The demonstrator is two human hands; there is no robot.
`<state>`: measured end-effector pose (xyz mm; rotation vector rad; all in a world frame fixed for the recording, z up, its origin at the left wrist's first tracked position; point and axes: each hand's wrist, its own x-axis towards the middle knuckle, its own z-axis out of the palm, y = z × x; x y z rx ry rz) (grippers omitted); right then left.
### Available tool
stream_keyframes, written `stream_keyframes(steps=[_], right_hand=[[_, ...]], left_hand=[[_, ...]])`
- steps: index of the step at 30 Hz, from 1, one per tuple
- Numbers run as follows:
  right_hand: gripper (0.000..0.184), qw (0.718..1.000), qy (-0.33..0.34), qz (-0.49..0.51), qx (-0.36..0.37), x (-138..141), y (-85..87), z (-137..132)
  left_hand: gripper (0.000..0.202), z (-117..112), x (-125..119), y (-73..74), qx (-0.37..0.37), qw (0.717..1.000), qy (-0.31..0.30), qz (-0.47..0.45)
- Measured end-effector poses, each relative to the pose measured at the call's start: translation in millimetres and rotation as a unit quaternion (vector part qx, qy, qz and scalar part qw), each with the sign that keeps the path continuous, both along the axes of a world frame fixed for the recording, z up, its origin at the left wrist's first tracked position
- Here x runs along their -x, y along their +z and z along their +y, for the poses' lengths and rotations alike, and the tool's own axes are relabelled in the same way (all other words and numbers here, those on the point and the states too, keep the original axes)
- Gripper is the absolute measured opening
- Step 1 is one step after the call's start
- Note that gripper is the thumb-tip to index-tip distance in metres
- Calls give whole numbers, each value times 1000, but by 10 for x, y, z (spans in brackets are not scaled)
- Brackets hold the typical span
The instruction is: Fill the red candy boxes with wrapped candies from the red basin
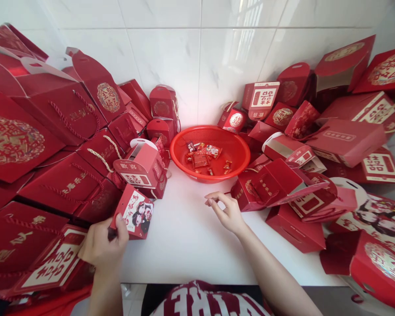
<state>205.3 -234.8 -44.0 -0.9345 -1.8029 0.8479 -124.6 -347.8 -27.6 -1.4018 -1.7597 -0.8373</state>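
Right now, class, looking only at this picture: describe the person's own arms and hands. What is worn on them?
The left hand and right hand are bare: no gloves, rings or watch visible. Both forearms are uncovered, with no sleeves in view. At the bottom edge, a dark red shirt with white block letters shows.

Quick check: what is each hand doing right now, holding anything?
Left hand: closed on a small red box.
Right hand: open, fingers loosely curled, holding nothing.
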Motion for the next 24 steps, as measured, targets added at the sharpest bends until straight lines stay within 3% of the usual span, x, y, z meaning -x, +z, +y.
stream_keyframes(steps=[9, 18, 24], right_hand=[[15, 999, 9, -27, -25, 7, -27, 14], [16, 998, 21, -42, -30, 14, -50, 12], [17, 997, 25, -59, -39, 22, -49, 2]], left_hand=[[16, 123, -22, 7, -1, 997, 5, -77], [14, 261, 16, -197, -15, 996, -15, -85], [17, 198, 3, -82, 18, 999, -12, -43]])
